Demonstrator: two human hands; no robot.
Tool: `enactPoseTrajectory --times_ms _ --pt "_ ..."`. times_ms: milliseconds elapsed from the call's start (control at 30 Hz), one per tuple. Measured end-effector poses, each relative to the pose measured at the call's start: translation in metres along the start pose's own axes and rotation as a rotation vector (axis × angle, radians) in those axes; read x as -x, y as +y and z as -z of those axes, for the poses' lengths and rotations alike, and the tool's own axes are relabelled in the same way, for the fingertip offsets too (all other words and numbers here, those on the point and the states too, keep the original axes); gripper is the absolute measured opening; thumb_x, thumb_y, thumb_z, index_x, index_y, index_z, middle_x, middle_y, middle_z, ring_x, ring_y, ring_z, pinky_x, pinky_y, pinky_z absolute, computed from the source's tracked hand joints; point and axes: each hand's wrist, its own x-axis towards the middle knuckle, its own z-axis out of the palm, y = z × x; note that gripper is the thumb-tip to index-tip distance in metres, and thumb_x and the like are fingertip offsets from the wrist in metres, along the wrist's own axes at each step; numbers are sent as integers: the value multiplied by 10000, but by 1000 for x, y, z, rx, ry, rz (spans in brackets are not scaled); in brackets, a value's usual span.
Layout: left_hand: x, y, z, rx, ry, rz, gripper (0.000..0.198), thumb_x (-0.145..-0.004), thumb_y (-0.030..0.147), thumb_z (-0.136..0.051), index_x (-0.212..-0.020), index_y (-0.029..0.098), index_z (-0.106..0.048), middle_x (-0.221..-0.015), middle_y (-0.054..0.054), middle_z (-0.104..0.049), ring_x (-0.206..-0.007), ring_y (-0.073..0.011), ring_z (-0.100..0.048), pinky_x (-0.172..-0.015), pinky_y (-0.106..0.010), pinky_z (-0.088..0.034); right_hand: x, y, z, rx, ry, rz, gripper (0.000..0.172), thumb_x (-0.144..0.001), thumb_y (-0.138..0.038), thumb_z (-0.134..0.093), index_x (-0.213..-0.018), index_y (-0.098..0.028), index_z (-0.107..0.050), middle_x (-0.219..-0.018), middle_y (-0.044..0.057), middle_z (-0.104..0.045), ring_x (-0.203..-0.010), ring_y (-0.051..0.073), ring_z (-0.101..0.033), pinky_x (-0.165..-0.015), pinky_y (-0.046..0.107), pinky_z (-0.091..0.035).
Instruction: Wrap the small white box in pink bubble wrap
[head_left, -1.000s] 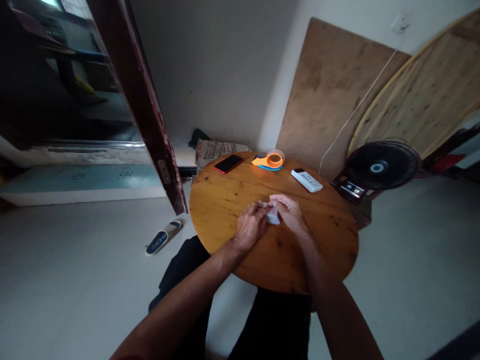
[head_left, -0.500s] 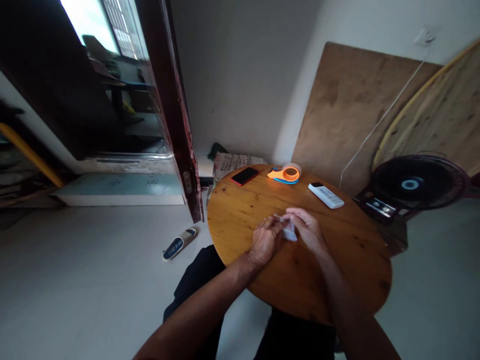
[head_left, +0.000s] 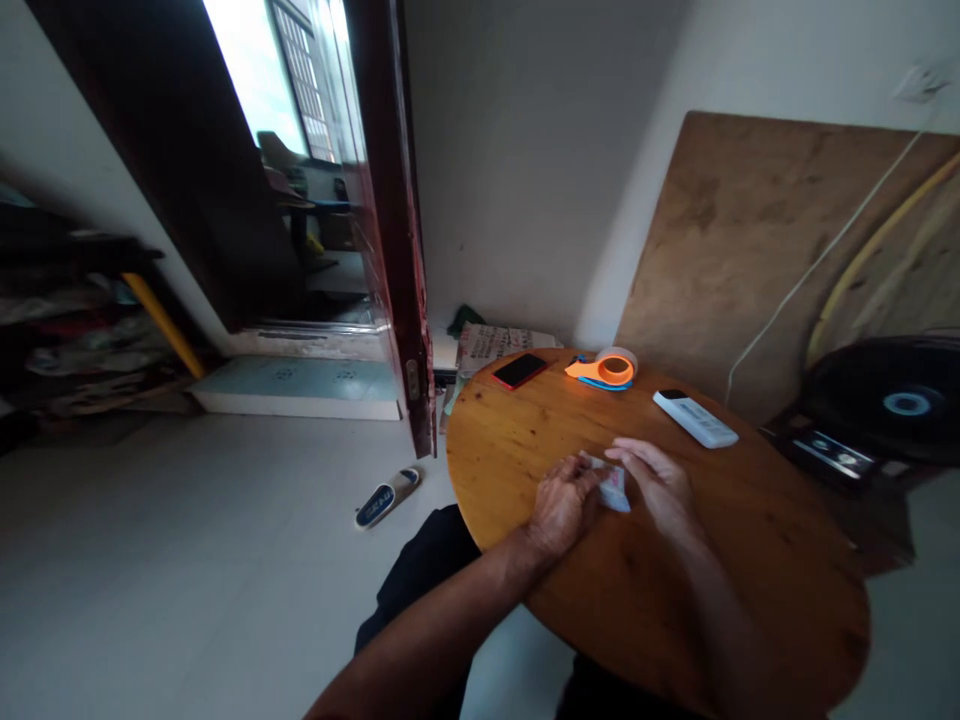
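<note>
A small clear plastic packet [head_left: 616, 490] with faint red print lies on the round wooden table [head_left: 510, 450]. My left hand [head_left: 564, 505] rests at its left side, fingers bent down over the edge and pressing it against the tabletop. Just past the packet's upper right side is my right hand [head_left: 660, 485], its thumb and fingers drawn together in a pinch. Whatever may be between those fingertips is too small to make out. The left fingers cover part of the packet.
Along the table's far side are a red-edged phone [head_left: 519, 371], an orange tape dispenser [head_left: 602, 370] and a white handheld device [head_left: 695, 418]. A black fan [head_left: 900, 410] stands at the right. One slipper [head_left: 388, 498] lies on the floor, near the open door [head_left: 390, 230].
The camera has turned left, so everything sits farther right and slightly lower in view. My right fingertips are a little farther from the packet; my left hand stays on it.
</note>
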Motion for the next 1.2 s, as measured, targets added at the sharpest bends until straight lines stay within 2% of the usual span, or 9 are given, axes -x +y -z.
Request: enactPoseTrajectory --times_ms 100,200,333,500,733,1033,1100,1167,1200 --pt "2 0 -1 15 19 -4 356 -898 222 -489 -1223 296 -614 -1181 -44 -578 -1056 -188 -591 -960 -350 -518 -1 2 7 -37 117 13 286 -763 -453 -654 -925 -221 -698 -914 64 -753 -967 248 -662 -984 433 -447" --pt "4 0 0 38 34 -27 421 -849 187 -522 -1250 295 -591 -1203 -46 -554 -1050 -182 -589 -959 -348 -522 -2 7 15 -87 157 0 294 -748 -456 -685 -934 -228 -698 -885 54 -750 -949 243 -662 -990 434 -437" --pt "5 0 4 62 11 -22 469 -804 182 -554 -1258 291 -586 -1231 -52 -533 -1066 -191 -587 -955 -363 -530 -3 10 19 -133 115 -47 309 -717 -450 -721 -935 -231 -704 -874 51 -743 -924 243 -662 -959 426 -450" --pt "6 3 10 94 5 2 464 -790 157 -544 -1239 260 -605 -1223 -59 -543 -1126 -201 -563 -993 -349 -509 -1 5 17 -146 115 -38 265 -713 -427 -725 -886 -228 -712 -811 35 -732 -844 219 -668 -882 383 -484" --pt "5 3 13 82 -19 87 368 -809 144 -527 -1137 253 -655 -1090 -48 -599 -1020 -175 -592 -925 -315 -530 0 4 15 -162 138 -17 245 -729 -410 -712 -881 -218 -709 -791 29 -721 -822 208 -672 -852 378 -500" --pt "4 2 10 82 -22 70 373 -815 142 -526 -1152 237 -653 -1088 -51 -602 -987 -170 -600 -903 -308 -526 -1 6 17 -249 38 79 256 -758 -407 -706 -956 -246 -698 -926 37 -744 -960 222 -668 -943 404 -471" --pt "4 2 10 72 -23 68 356 -827 156 -524 -1143 247 -660 -1070 -46 -605 -979 -171 -599 -903 -312 -523 1 5 15 -207 -25 44 285 -761 -425 -698 -977 -240 -696 -946 44 -745 -959 225 -670 -911 390 -489" --pt "4 2 9 53 -26 75 339 -836 169 -526 -1131 261 -666 -1061 -42 -603 -972 -172 -596 -900 -315 -523 3 3 12 -93 -149 -54 318 -757 -451 -694 -970 -215 -704 -914 60 -746 -889 233 -683 -830 376 -523" --pt "5 2 9 47 -26 74 340 -844 173 -519 -1135 271 -664 -1059 -39 -602 -970 -169 -594 -902 -315 -521 4 3 11 -43 -165 -94 337 -736 -464 -708 -954 -207 -709 -878 64 -747 -833 235 -688 -769 368 -537"
